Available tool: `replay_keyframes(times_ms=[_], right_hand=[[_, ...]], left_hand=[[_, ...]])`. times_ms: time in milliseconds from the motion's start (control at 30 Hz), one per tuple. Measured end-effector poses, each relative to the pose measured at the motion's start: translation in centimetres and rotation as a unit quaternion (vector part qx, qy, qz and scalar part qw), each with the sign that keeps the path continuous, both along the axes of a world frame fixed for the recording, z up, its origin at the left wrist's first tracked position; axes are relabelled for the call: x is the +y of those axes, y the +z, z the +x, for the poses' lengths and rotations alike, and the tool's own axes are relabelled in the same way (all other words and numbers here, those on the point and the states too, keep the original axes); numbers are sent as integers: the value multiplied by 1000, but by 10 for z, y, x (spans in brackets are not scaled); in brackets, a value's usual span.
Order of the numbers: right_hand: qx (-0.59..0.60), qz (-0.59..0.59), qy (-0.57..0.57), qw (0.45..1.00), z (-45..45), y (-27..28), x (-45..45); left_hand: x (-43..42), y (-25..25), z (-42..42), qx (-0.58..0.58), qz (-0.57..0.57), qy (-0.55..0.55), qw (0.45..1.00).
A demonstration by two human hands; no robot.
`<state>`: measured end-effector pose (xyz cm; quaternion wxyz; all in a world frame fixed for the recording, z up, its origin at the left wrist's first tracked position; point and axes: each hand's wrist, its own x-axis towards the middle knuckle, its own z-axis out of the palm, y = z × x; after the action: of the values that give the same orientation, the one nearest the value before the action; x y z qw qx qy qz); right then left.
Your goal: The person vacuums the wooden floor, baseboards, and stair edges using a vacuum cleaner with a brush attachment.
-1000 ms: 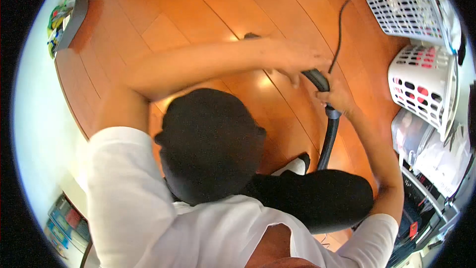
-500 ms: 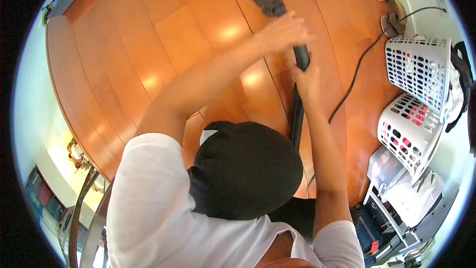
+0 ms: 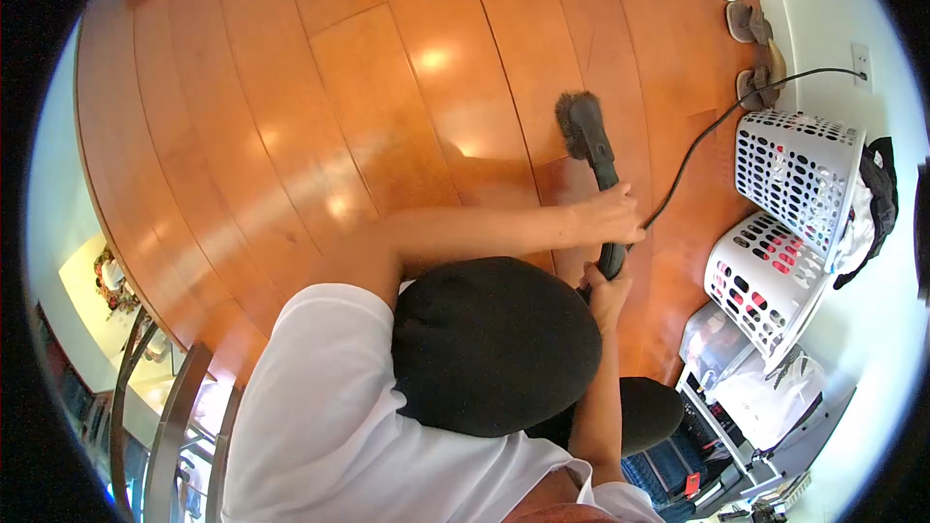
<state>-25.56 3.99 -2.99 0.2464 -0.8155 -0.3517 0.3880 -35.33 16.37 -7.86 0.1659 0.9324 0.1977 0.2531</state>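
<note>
A black vacuum brush [image 3: 586, 128] with dark bristles along one side is held above the wooden floor, its head pointing away from me. My left hand [image 3: 608, 217] reaches across my body, its fingers closed around the brush's neck. Just below it, my right hand [image 3: 607, 295] grips the lower end of the black handle [image 3: 612, 260]. What the handle joins beneath my right hand is mostly hidden by my hand and my black-clad knee [image 3: 499, 344].
Glossy wooden floor [image 3: 387, 87] spreads ahead and left. A black cord [image 3: 693, 150] runs on my right to a wall outlet [image 3: 860, 63]. White laundry baskets [image 3: 790, 169], sandals [image 3: 746, 24] and a shelf with bags [image 3: 770, 397] line the right wall. Railings [image 3: 174, 416] stand lower left.
Both hands and the brush have come closer to my body. The brush head has swung round so its side shows. My view has shifted slightly, and my left hand stays above the right.
</note>
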Motion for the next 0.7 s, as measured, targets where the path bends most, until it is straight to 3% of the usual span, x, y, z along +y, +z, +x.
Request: replay_keyframes(times_ms=[67,133,167,200,233,333,433,467,500,533,600,633,700], right_hand=[[-3,9,42,999,-1,3,35],[16,-20,48,998,5,-9,76],[40,56,76,995,-15,1,104],[10,27,99,995,-9,-13,127],[56,32,94,993,-15,-15,148],[43,48,119,991,-32,-5,169],[35,35,125,991,-22,-10,130],[2,77,170,982,-12,-24,102],[-10,34,152,988,-10,-21,72],[-21,-11,135,991,-9,-17,41],[13,-38,104,994,-35,16,1],[-28,-52,112,992,-35,15,-13],[-112,-78,126,983,-39,12,-26]], left_hand=[[29,-4,-1,0,-4,8,1000],[70,-19,-11,-78,4,28,997],[94,-23,-21,-132,5,33,991],[119,-21,-25,-62,10,49,997],[139,-16,-30,9,16,65,998],[159,-10,-44,49,-2,68,997],[107,-17,-46,-63,37,112,991],[81,-24,-42,-52,49,105,992],[49,-14,-47,-21,55,111,992],[18,-21,-46,-82,47,97,991],[-26,2,-59,-19,31,79,996],[-38,0,-59,-3,-37,25,999],[-35,0,-69,-39,-25,26,999]])
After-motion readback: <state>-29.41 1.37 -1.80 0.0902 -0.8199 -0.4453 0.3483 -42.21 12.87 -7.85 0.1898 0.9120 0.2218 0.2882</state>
